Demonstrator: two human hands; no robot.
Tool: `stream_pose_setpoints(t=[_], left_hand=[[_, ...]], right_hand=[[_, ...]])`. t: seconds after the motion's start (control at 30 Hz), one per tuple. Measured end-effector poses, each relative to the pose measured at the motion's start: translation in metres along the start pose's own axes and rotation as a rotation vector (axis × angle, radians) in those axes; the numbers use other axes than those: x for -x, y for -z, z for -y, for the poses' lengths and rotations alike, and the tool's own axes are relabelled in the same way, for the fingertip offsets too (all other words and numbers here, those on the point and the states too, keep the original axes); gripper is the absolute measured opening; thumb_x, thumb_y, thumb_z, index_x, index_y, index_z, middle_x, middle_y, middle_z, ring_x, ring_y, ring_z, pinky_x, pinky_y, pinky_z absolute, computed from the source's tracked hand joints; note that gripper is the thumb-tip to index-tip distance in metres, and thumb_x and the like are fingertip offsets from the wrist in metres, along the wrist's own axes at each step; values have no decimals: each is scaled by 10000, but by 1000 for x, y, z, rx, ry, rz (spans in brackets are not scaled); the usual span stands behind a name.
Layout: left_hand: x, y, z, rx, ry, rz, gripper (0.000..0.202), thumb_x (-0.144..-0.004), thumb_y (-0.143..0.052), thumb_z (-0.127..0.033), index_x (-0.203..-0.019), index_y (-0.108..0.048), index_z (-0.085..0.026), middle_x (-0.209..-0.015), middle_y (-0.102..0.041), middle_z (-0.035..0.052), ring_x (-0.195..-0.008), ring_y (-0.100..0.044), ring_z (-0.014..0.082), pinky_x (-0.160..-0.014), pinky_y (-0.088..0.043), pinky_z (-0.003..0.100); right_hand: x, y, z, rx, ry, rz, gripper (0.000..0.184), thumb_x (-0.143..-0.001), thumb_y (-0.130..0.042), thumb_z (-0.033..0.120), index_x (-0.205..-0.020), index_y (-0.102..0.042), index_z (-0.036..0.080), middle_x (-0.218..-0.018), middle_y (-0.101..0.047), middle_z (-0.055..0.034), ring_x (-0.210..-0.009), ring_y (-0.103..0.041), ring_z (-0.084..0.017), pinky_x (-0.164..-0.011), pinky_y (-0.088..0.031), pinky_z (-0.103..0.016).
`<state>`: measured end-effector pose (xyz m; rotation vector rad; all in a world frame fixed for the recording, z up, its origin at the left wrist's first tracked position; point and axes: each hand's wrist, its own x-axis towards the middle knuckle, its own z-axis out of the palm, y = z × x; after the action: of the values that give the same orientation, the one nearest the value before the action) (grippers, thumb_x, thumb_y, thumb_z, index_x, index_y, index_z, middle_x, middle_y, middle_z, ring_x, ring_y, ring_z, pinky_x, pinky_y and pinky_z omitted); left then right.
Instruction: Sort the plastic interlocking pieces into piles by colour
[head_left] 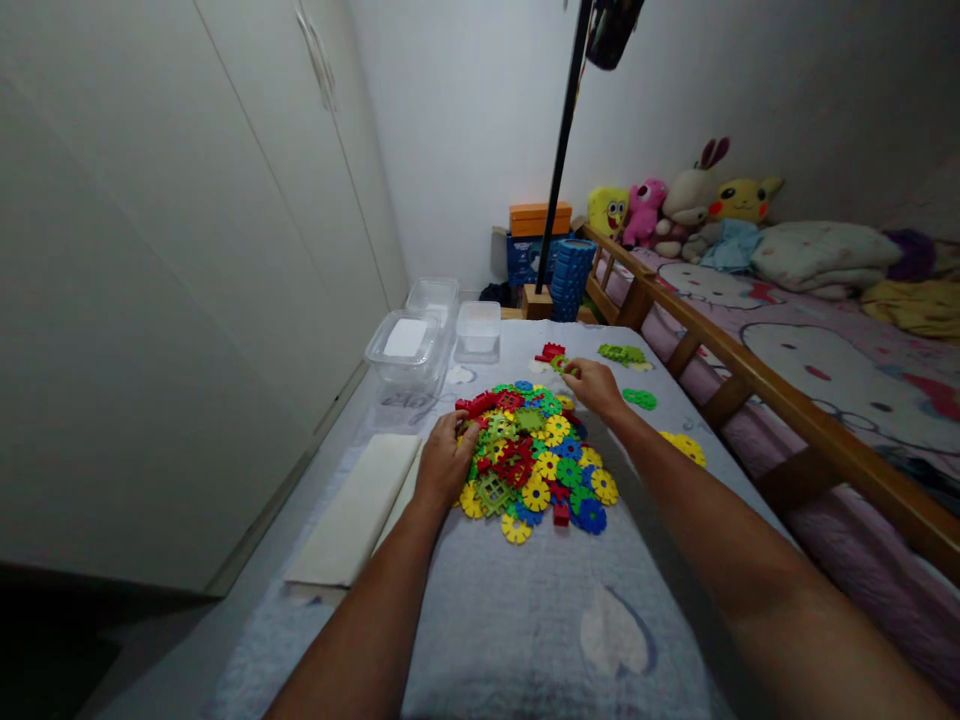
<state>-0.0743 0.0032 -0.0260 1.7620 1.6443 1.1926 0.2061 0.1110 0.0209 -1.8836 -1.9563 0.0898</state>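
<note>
A heap of flat plastic gear-shaped and square pieces in red, yellow, green and blue lies on a pale grey quilt. My left hand rests on the heap's left edge, fingers curled around some pieces there. My right hand reaches past the heap's far side and pinches a small green piece. Small sorted groups lie around it: red pieces, light green pieces, a dark green piece and yellow pieces.
Clear plastic containers stand at the far left of the quilt, with a folded white cloth nearer. A wooden bed rail runs along the right, with plush toys behind. White wardrobe doors fill the left. A black pole rises at the back.
</note>
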Motion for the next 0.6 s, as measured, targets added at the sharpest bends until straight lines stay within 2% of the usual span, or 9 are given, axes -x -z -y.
stream_pose_setpoints(t=[0.1, 0.23, 0.47, 0.53, 0.6], left_hand=[[0, 0, 0, -13, 1, 5, 364, -932, -504, -455, -1141, -641, -190, -1171, -689, 112, -1119, -639, 261, -1010, -492, 427], [0, -1, 3, -19, -1, 20, 359, -936, -498, -460, -1135, -634, -194, -1163, -686, 109, -1122, -634, 260, -1009, -488, 423], [1, -1, 4, -34, -10, 31, 345, -942, -506, -458, -1144, -624, -205, -1175, -679, 103, -1129, -625, 262, -1023, -480, 432], [1, 0, 3, -32, -14, 31, 328, -942, -512, -447, -1136, -626, -209, -1171, -680, 101, -1122, -628, 261, -1016, -484, 431], [1, 0, 3, -26, -18, 30, 317, -940, -517, -438, -1134, -626, -212, -1167, -682, 98, -1119, -632, 261, -1013, -488, 430]], right_hand=[[-17, 4, -34, 76, -132, -44, 227, -857, -615, 214, -1011, -782, 193, -1005, -777, -89, -928, -685, -218, -786, -452, -264], [-38, 3, -66, 102, -256, -59, 264, -840, -592, 175, -1021, -783, 178, -1039, -774, -109, -967, -689, -231, -777, -466, -271], [-58, 0, -100, 83, -385, -124, 307, -743, -588, 89, -981, -777, 133, -994, -775, -131, -953, -694, -241, -808, -500, -294], [-61, -1, -106, 35, -415, -157, 313, -710, -594, 90, -966, -769, 135, -962, -775, -131, -949, -695, -252, -819, -509, -309], [-64, -2, -111, -69, -386, -173, 299, -691, -596, 107, -939, -760, 144, -922, -768, -131, -939, -698, -268, -821, -515, -331]])
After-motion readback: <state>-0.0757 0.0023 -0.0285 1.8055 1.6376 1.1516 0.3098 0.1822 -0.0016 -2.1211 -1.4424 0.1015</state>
